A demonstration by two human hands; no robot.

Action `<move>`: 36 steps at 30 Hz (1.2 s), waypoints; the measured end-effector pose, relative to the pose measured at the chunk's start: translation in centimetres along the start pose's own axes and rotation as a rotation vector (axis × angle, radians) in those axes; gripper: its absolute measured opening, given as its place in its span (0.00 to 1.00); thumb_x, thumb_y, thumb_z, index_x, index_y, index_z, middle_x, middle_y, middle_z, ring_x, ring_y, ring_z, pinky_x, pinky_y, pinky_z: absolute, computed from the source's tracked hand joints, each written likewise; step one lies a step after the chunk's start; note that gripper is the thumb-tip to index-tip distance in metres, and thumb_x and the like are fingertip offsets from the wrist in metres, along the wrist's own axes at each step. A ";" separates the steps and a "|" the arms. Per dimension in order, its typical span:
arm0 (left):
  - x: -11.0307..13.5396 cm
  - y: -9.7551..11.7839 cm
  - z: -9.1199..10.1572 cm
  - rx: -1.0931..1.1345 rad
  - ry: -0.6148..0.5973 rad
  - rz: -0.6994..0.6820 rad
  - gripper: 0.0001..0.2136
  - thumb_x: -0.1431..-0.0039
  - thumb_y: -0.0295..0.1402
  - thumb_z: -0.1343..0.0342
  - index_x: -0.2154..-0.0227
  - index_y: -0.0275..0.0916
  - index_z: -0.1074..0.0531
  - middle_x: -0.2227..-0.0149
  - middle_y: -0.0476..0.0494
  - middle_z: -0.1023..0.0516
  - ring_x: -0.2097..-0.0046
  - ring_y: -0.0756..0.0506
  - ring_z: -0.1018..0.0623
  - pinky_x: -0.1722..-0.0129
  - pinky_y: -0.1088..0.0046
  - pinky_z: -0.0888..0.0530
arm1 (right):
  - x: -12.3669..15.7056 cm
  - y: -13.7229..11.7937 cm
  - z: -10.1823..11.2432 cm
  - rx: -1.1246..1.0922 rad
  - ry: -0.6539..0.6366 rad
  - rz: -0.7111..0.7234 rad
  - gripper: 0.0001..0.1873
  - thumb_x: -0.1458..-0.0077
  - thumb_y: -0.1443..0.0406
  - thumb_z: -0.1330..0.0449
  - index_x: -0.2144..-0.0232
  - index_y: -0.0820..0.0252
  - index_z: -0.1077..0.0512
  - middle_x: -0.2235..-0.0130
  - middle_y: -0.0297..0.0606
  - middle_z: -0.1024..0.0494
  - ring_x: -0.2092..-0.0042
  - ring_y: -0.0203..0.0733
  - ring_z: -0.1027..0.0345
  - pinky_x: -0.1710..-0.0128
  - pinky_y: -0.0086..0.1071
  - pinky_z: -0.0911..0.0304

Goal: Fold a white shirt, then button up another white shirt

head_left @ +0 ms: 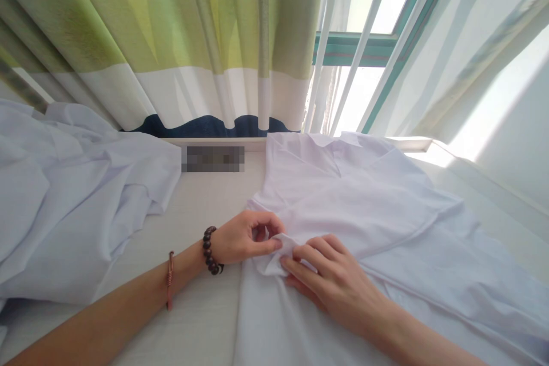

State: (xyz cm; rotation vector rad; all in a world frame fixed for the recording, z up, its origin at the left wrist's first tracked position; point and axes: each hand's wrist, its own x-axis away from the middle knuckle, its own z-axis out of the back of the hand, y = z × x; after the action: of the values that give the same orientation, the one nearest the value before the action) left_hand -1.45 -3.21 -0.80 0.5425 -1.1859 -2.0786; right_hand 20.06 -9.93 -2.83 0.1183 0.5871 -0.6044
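A white shirt (343, 200) lies spread on a pale surface, its collar end toward the window. My left hand (246, 235), with a dark bead bracelet at the wrist, pinches a raised fold near the shirt's left edge between thumb and forefinger. Close beside it, my right hand (330, 271) is closed on the same bit of fabric, fingertips pressed together at the fold. Which part of the shirt is pinched, perhaps a sleeve end, I cannot tell. The right fingertips are partly hidden by the cloth.
On the left lies a heap of rumpled white cloth (81, 194). Beneath everything is the pale surface (201, 194), bordered by a white rail (257, 144). Behind hang green and white curtains (193, 28), with a barred window (364, 28) at the upper right.
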 end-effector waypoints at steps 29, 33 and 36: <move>0.3 0.1 -0.9 -0.169 -0.135 -0.245 0.07 0.43 0.29 0.46 0.68 0.35 0.24 0.67 0.43 0.23 0.65 0.49 0.26 0.61 0.76 0.29 | 0.4 -0.4 0.7 0.024 0.153 0.105 0.12 0.37 0.73 0.50 0.64 0.63 0.26 0.69 0.36 0.22 0.67 0.37 0.35 0.63 0.37 0.44; 0.3 -0.4 -1.3 -0.261 -0.097 -0.233 0.06 0.45 0.31 0.44 0.67 0.36 0.25 0.68 0.46 0.24 0.67 0.50 0.27 0.64 0.77 0.31 | 0.2 -0.2 0.5 0.002 0.162 0.058 0.09 0.38 0.73 0.48 0.63 0.62 0.28 0.64 0.38 0.23 0.66 0.38 0.34 0.63 0.36 0.42; 0.2 -0.3 -1.2 -0.251 -0.101 -0.233 0.04 0.46 0.31 0.42 0.70 0.36 0.27 0.69 0.48 0.24 0.68 0.51 0.28 0.65 0.78 0.32 | -0.1 -0.3 0.3 0.027 0.151 0.017 0.07 0.39 0.73 0.47 0.62 0.62 0.30 0.62 0.41 0.24 0.65 0.39 0.33 0.64 0.34 0.40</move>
State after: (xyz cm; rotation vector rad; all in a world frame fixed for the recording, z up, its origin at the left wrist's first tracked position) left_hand -0.92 -3.99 -1.71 0.4794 -0.9315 -2.4356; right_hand 20.01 -10.22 -2.52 0.1950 0.7233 -0.5901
